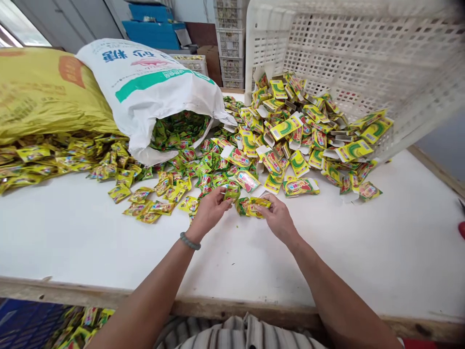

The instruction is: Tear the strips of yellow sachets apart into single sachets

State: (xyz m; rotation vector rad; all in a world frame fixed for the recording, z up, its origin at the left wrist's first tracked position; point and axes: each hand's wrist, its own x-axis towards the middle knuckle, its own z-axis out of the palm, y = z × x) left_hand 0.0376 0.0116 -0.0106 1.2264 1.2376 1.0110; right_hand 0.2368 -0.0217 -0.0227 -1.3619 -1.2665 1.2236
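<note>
My left hand [209,212], a beaded bracelet on its wrist, pinches a small green candy packet [232,193] between thumb and fingers. To its right, my right hand [281,219] is closed on yellow candy packets [258,205], with a green one against their left end; how many are in the grip I cannot tell. Both hands are just above the white table, close together. Behind them lie loose green packets [205,165] and a heap of small yellow-green cardboard boxes [271,160], several with open ends. Loose yellow packets [148,209] are spread to the left of my left hand.
A white woven sack [156,92] lies with its mouth open, green packets inside. Left of it rests a yellow sack [47,92] behind more yellow packets. A white plastic crate [348,53] is tipped over the boxes. A blue crate [31,322] with packets stands below the table's front edge.
</note>
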